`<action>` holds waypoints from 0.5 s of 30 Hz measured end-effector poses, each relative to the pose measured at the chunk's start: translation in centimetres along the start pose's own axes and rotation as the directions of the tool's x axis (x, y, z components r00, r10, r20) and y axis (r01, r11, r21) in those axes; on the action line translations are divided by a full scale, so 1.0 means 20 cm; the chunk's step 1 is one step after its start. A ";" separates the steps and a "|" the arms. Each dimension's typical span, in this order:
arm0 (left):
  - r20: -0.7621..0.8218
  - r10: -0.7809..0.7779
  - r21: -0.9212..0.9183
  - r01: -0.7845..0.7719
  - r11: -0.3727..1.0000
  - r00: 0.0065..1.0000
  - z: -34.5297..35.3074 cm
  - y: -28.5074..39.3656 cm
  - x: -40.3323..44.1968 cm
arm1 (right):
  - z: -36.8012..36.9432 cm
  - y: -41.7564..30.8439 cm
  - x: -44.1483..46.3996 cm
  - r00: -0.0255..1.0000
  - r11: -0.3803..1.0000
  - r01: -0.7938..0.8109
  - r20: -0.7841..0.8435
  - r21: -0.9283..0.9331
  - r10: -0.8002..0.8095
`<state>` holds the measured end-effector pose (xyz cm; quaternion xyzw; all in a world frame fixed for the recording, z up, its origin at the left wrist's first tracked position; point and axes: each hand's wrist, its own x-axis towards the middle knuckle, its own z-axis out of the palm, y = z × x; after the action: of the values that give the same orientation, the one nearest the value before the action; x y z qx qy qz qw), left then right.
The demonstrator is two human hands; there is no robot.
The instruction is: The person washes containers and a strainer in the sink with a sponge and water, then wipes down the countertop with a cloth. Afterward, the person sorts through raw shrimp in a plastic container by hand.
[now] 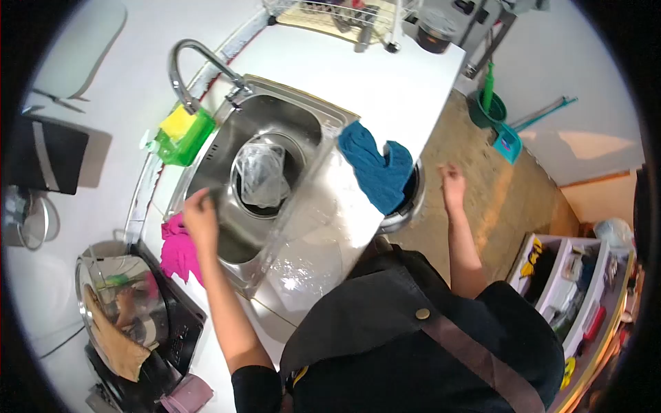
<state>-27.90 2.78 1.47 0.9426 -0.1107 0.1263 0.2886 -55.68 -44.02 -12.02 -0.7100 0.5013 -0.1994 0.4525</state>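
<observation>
My left hand [200, 219] is over the near-left rim of the steel sink [249, 256], its fingers loosely bent and apart. A bunched pink cloth [180, 249] lies on the counter beside that wrist. My right hand [452, 184] hangs in the air off the counter's right edge, fingers loosely curled, with nothing visible in them. Inside the sink, a crumpled clear plastic bag [263, 175] sits in a round metal bowl [296, 155]. A teal-blue cloth [377, 168] drapes over the counter edge, partly above a dark-mouthed round bin [406, 215].
The curved faucet [180, 69] rises behind the sink, near a green soap bottle [187, 141] with a yellow sponge [177, 124]. Water wets the counter [303, 265]. A large glass-lidded pot [124, 296] stands left. Green bucket [487, 109], dustpan [508, 143] and drawer unit [564, 296] are right.
</observation>
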 end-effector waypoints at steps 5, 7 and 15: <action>0.216 0.033 -0.018 -0.030 0.999 0.976 0.41 0.11 0.10 | 0.23 -1.04 -0.15 0.915 0.798 0.404 -0.180 0.447 -0.362; 0.273 0.021 0.007 -0.024 1.000 0.962 0.53 0.10 0.14 | 0.72 -1.14 -0.05 0.800 0.691 0.418 0.122 0.590 -0.588; 0.388 -0.099 0.177 0.031 0.984 0.916 0.67 0.06 0.04 | 1.87 -1.63 -0.08 0.494 0.946 -0.167 0.854 0.279 -0.165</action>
<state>-25.24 -6.07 -8.45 0.9726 -0.1242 -0.0673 0.1846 -11.56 -23.11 -3.36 -0.6278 0.1651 0.1055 0.7533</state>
